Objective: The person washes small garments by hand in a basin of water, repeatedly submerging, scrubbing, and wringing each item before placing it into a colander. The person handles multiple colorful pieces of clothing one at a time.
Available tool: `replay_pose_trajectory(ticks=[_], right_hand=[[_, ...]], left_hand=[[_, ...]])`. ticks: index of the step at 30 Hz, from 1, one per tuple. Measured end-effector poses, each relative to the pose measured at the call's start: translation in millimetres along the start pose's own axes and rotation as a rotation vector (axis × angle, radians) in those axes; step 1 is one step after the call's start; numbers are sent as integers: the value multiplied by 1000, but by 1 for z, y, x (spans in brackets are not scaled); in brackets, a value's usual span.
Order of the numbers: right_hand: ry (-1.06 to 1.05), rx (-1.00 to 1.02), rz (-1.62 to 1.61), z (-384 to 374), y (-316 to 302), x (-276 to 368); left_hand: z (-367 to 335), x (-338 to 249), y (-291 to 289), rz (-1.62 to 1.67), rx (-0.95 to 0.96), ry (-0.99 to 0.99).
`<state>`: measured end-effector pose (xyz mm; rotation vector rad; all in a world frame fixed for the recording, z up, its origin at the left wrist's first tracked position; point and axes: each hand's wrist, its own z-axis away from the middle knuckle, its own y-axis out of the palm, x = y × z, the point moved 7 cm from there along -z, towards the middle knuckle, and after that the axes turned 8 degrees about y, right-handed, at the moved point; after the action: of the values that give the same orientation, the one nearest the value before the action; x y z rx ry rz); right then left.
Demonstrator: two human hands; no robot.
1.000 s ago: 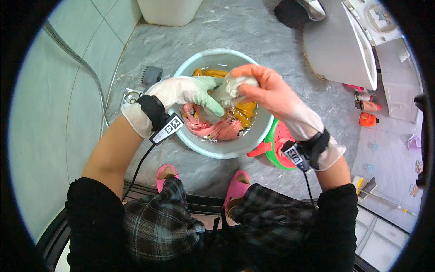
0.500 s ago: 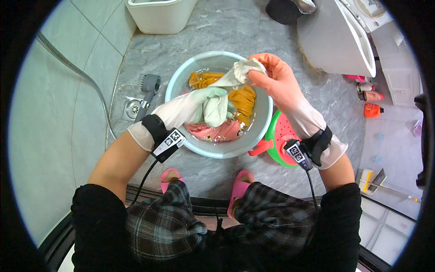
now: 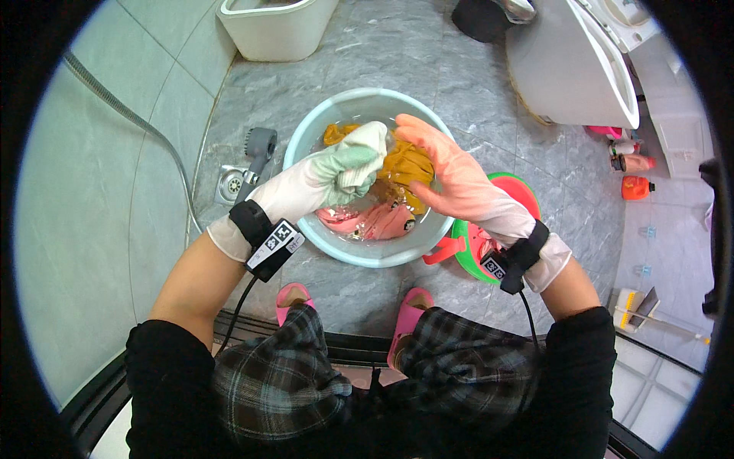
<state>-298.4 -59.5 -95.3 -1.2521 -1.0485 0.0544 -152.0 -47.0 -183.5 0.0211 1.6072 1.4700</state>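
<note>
My left hand (image 3: 336, 174), in a white and green rubber glove, is closed around a bunched white sock (image 3: 373, 139) above a pale blue basin (image 3: 367, 257). My right hand (image 3: 451, 164), in an orange and white glove, is open over the basin's right side. Its fingers are spread and hold nothing. In the basin's water lie a mustard-yellow garment (image 3: 407, 167) and a pink printed garment (image 3: 368, 222). The gloved left hand hides part of the sock and of the clothes below.
Right of the basin stands a red and green colander-like container (image 3: 514, 187) with a red handle. A shower head (image 3: 261, 145) lies by the floor drain (image 3: 229, 183) at left. A white tub (image 3: 279, 34) and a toilet (image 3: 566, 69) stand farther back; bottles (image 3: 636, 187) line the right.
My right hand has let go of the sock's end and opened, moving slightly down. The sock, stretched between both hands before, is now bunched in my left hand, which has turned upward.
</note>
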Motion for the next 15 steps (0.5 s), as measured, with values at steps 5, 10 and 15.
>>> replay_pose_trajectory(ticks=[5,10,15], right_hand=[[-284,-41,434,-4,20,19],[-210,-24,464,-11,34,9],[57,31,606,-18,44,-16]], left_hand=[[0,3,24,-220,141,-156],[-6,14,30,-327,115,-579],[-35,21,19,-879,145,-321]])
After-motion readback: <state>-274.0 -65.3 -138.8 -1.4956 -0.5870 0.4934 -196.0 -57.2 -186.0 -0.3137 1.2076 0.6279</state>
